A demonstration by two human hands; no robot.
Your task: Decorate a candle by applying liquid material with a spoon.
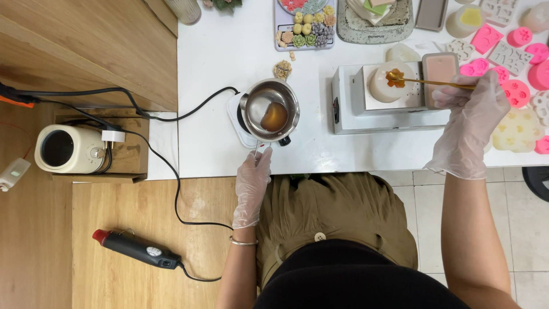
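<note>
A person seated at a white worktable (217,68) works with both hands in thin clear gloves. The right hand (469,114), fingers closed in a pinch on the near end of a slim gold spoon (426,82), holds it almost level, its long axis running out to the left of the hand; the bowl, loaded with amber liquid, sits over the top of a pale round candle (389,86) resting on a white scale (394,111). The candle lies to the left of this hand, a spoon's length off, and just beside a tan rectangular block (440,71) that stands between hand and candle. The left hand (251,183), well apart to the left, has its fingertips closed on the handle of a small steel melting pot (270,110), which sits on a warming plate just beyond the fingers, amber liquid pooled in its bottom. The right hand is plainly the nearer one to the candle. Pink silicone moulds (517,91) crowd the table beyond and to the right of the right hand; a black heat gun (137,250) lies on the wooden floor to the left of the left arm.
</note>
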